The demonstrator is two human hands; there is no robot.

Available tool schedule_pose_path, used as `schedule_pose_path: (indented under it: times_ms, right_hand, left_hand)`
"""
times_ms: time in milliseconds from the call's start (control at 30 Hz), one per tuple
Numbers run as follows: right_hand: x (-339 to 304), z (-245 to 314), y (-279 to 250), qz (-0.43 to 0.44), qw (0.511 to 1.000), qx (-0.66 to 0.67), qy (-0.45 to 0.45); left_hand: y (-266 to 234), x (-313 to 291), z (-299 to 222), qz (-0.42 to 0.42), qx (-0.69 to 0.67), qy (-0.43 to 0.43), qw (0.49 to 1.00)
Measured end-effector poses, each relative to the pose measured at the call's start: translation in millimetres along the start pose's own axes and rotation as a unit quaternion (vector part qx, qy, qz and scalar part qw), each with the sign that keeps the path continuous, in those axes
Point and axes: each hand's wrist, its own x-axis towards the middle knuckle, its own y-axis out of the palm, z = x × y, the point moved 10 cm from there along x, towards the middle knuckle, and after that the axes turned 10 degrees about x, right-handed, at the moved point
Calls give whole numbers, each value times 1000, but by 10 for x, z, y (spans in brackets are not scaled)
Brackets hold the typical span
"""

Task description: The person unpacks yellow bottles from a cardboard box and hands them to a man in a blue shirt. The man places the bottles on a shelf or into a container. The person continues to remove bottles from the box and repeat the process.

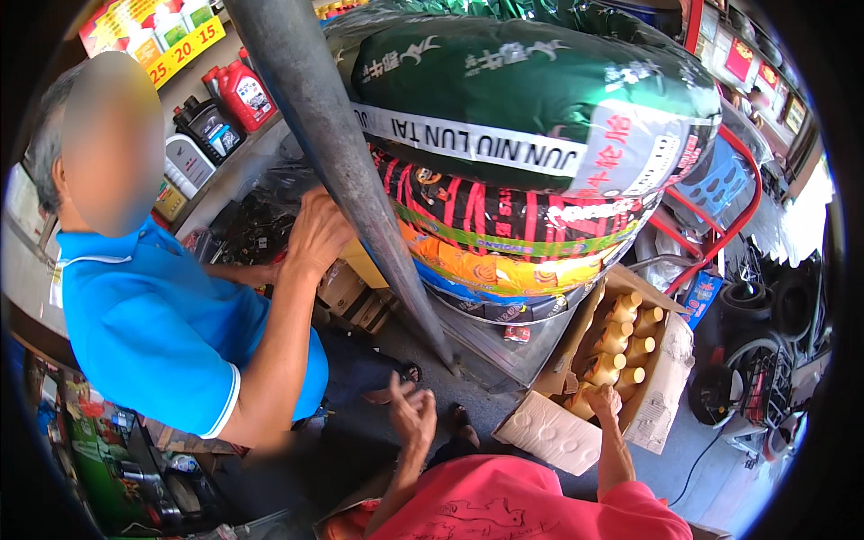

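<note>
My right hand (605, 402) reaches into an open cardboard box (664, 382) on the floor. Its fingers are closed around the top of a yellow bottle (580, 404) at the near end of the box. Several more yellow bottles (615, 335) with pale yellow caps stand upright in rows there. My left hand (414, 414) is held up in front of my body, fingers apart, with nothing in it.
A person in a blue shirt (171, 333) stands at my left, one hand by a slanting grey metal pole (333, 135). Wrapped tyres (531, 99) are stacked ahead. Oil bottles (243, 97) line a shelf; a red metal frame (747, 153) and dark tyres (792, 306) are at right.
</note>
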Motion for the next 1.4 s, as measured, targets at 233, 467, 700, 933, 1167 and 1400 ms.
schedule_pose_path:
  times_ms: [233,467,700,933,1167,1400]
  right_hand:
    - [-587,479,-864,-61,986,84,-127]
    - [-1888,1534,-2257,-109,880,70,-457]
    - [-2617,1840,-2869,115,763,204,-602]
    - [-2634,2267,-2537,223,703,229,-635]
    - [-1385,1959,-1600,321,827,360,-288]
    - [551,279,-511,-67,947,50,-310]
  left_hand:
    - [847,-1146,-372,186,29,95,978]
    - [1388,-1620,-1600,273,69,344,896]
    - [1176,-1595,-2282,428,-87,331,836]
    - [920,-1890,-1868,469,-197,56,859]
    - [483,-1758,-1168,285,-316,-97,900]
    - [-239,-1700,-816,148,-362,-115,913]
